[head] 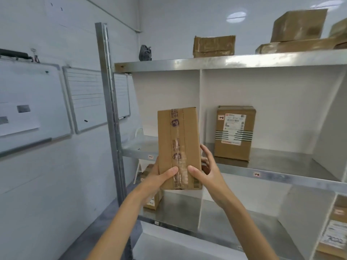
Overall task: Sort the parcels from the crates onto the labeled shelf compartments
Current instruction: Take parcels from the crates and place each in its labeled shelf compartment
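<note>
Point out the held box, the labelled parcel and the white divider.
held box (178, 143), head view, taped front face.
labelled parcel (234, 133), head view, white shipping label.
white divider (201, 106), head view, front edge.

Both forearms (120, 220), left hand (156, 178), right hand (208, 172) are bare.

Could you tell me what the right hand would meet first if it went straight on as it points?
Probably the white divider ahead: the right hand, gripping the held parcel, points up and forward towards it. Depth is unclear, so it might meet the shelf edge first.
</note>
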